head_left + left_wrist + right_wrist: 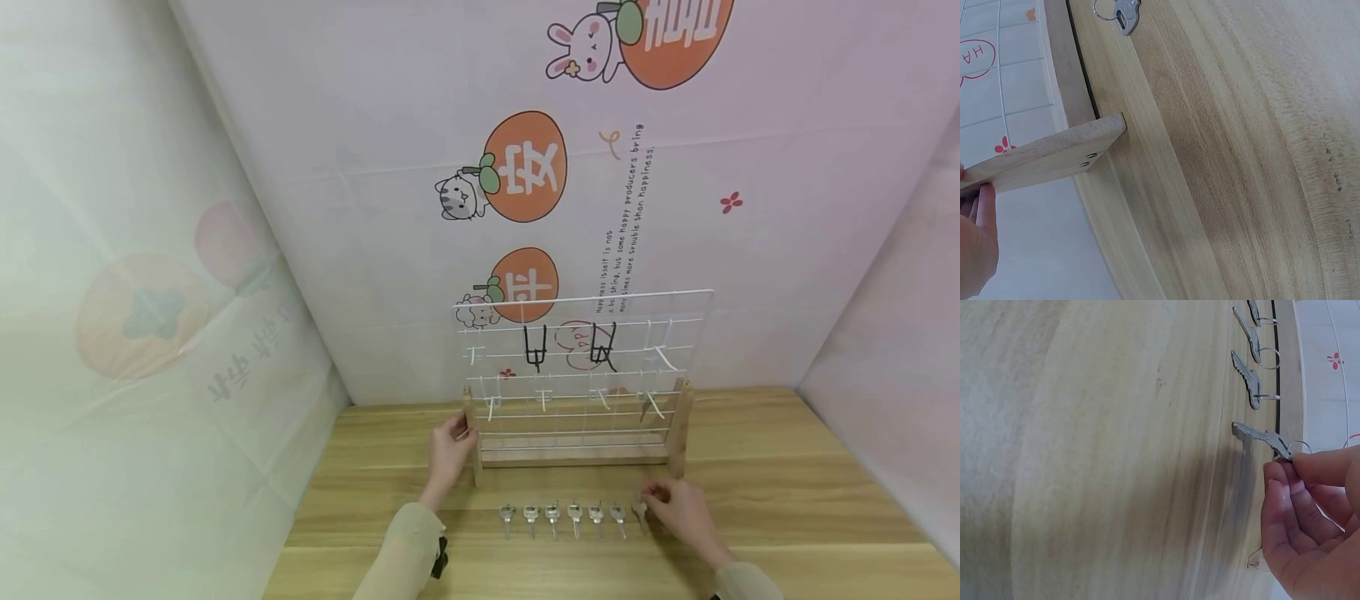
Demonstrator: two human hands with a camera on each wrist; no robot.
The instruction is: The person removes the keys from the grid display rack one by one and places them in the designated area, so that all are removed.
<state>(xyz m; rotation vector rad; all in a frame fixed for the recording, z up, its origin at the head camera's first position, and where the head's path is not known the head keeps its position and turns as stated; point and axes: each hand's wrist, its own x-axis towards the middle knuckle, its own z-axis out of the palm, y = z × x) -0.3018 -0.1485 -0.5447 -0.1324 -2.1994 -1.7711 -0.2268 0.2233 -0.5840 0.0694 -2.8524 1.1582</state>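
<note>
A white wire grid rack stands on wooden feet, with white and black hooks along it. My left hand grips its left wooden post; in the left wrist view only part of that hand shows, at the post's edge. My right hand pinches a silver key at its head, beside a thin ring, the blade pointing away from the fingers and tilted above the table. Left of it, several similar keys lie in a row before the rack, each blade toward me.
The wood-grain table extends on both sides of the rack. Behind it hangs a white cloth printed with orange fruit and cartoon animals. More pale cloth closes off the left side. Two black hooks hang on the upper grid.
</note>
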